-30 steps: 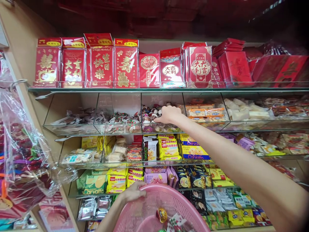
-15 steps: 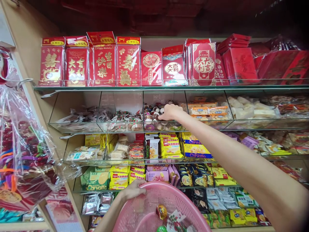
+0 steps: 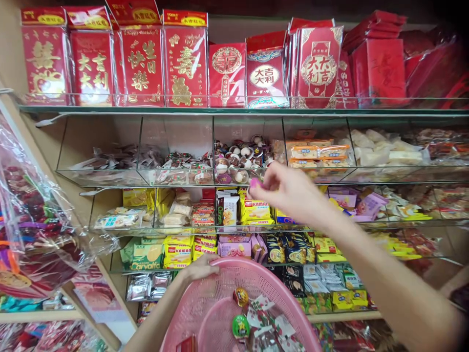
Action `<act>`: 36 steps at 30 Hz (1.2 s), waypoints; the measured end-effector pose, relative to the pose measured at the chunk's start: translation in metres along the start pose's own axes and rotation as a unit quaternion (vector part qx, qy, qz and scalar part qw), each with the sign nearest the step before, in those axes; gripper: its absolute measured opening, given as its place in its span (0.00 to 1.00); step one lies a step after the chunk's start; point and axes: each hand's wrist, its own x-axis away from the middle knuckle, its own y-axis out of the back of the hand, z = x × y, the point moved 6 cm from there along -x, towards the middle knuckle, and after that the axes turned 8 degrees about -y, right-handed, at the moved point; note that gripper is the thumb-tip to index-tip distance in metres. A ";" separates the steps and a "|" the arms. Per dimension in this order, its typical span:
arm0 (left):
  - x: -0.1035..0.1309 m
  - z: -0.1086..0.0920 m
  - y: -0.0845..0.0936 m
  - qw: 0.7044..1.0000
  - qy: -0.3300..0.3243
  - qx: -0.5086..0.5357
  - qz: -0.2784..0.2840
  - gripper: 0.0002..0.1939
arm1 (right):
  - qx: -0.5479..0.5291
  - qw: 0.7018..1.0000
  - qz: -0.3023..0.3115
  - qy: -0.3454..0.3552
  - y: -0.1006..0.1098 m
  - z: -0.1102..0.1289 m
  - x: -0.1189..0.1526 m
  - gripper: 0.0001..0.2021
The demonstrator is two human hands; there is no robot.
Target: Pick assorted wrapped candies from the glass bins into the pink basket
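My left hand [image 3: 201,269] is closed over the left rim of a pink plastic basket [image 3: 207,313]. Inside it lie a green round sweet [image 3: 241,326], a gold-brown round sweet [image 3: 241,296] and several clear packets with red, white and green print [image 3: 264,318]. My right hand [image 3: 280,188] is in the air in front of the shelves, thumb and fingers pinched on a small round sweet with a pink top [image 3: 254,184]; most of it is hidden by the fingers. Just behind and above is the bin of small round cup sweets [image 3: 238,161].
Red envelopes [image 3: 185,66] stand in a row on the top glass shelf [image 3: 146,110]. Clear bins and shelves below hold wrapped snacks, among them yellow packs [image 3: 256,208] and purple packs [image 3: 234,246]. A cellophane-wrapped bundle [image 3: 32,234] hangs at the left.
My right hand has come out of the sweets bin, down and towards me, with a pink-topped sweet in its fingers. The view has moved closer and tilted lower; my left hand still grips the basket.
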 end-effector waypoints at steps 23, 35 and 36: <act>0.006 -0.001 -0.002 0.999 -0.030 0.024 0.006 0.10 | 0.131 0.944 0.303 0.006 -0.271 -0.060 0.169 0.24; 0.005 0.002 -0.002 1.000 -0.014 0.024 -0.002 0.11 | 0.133 0.984 0.058 0.106 -0.073 -0.028 0.035 0.10; 0.005 0.000 -0.002 1.000 -0.019 0.024 -0.001 0.10 | 0.132 0.982 0.032 0.129 -0.048 -0.027 0.017 0.09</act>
